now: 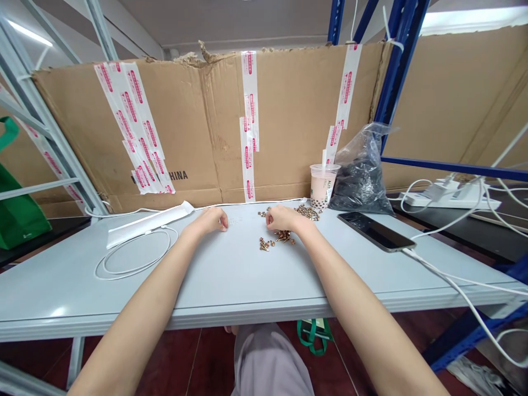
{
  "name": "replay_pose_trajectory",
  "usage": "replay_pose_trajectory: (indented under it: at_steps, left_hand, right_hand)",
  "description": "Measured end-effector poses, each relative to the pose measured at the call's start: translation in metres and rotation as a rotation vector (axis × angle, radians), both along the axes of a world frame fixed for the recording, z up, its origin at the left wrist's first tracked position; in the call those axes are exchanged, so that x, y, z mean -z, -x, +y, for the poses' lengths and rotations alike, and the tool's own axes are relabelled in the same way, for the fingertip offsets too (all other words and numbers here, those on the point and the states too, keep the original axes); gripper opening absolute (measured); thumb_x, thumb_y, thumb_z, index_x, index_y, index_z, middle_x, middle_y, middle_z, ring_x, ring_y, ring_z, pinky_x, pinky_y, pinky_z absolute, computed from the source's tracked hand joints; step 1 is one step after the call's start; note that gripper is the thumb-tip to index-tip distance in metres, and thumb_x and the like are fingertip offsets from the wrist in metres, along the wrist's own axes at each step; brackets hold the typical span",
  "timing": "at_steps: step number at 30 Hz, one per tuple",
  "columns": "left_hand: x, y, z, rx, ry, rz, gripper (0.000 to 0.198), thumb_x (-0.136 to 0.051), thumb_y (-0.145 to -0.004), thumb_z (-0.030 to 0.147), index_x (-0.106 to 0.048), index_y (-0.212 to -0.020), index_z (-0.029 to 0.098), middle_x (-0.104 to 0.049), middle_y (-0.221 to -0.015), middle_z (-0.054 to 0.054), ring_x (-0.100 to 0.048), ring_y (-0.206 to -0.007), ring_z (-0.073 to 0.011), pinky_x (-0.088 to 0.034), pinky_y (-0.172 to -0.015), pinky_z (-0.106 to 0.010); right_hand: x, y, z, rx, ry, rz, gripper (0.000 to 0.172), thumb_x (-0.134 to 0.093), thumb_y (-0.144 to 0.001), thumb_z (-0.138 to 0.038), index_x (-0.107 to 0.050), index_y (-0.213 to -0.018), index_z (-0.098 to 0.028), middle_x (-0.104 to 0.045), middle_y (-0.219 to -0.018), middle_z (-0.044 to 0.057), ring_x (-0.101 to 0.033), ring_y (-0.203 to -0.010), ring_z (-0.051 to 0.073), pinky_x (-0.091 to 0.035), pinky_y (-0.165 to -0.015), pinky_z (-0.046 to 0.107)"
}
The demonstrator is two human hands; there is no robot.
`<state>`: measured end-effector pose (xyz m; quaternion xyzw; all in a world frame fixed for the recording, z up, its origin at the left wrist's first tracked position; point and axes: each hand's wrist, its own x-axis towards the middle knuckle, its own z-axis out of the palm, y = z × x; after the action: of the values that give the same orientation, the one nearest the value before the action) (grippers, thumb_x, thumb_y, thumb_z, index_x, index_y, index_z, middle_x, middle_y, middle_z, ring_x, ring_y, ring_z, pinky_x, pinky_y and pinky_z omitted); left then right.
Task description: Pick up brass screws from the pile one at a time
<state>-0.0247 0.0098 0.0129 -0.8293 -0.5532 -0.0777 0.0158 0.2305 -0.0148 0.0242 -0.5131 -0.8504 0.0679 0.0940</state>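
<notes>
Screws [264, 245] lie on the table [247, 280] beside the curled right hand [284, 218], left hand [209, 220] curled near tiny translucent pieces [236, 221], any grip unclear; handling small parts seems the step, next calling for precise pinching.

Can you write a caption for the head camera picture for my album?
Left hand and right hand at a table, coppery bits near the right, a drink beyond.
</notes>
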Motion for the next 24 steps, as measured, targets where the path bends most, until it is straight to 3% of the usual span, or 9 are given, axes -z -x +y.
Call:
replay_pose_trajectory:
  at_steps: [10,18,24]
  left_hand:
    - [0.001,-0.009,-0.002,0.060,-0.029,-0.016,0.014,-0.057,-0.066,0.025,-0.071,-0.068,0.022,-0.069,-0.073,-0.002,-0.059,-0.069,-0.0182,-0.038,-0.064,-0.027]
    - [0.005,-0.044,-0.014,0.139,0.164,-0.765,0.027,-0.060,-0.067,0.039,-0.070,-0.075,0.014,-0.070,-0.079,-0.006,-0.058,-0.075,-0.0167,-0.042,-0.072,-0.027]
    - [0.001,-0.048,-0.020,0.117,0.200,-0.994,0.031,-0.063,-0.066,0.044,-0.071,-0.074,0.016,-0.069,-0.081,-0.007,-0.055,-0.076,-0.0164,-0.040,-0.068,-0.027]
  right_hand:
    - [0.008,0.017,0.004,-0.243,-0.019,0.291,0.012,-0.055,-0.065,-0.019,-0.061,-0.076,-0.017,-0.064,-0.077,0.002,-0.053,-0.064,0.011,-0.036,-0.057,0.021]
    - [0.004,0.021,0.002,-0.332,-0.041,0.745,0.012,-0.051,-0.067,-0.018,-0.057,-0.077,-0.014,-0.062,-0.070,0.002,-0.056,-0.065,0.010,-0.043,-0.062,0.022]
    - [0.004,0.022,0.002,-0.343,-0.083,0.873,0.008,-0.052,-0.067,-0.017,-0.055,-0.074,-0.015,-0.061,-0.067,0.001,-0.058,-0.063,0.010,-0.046,-0.064,0.023]
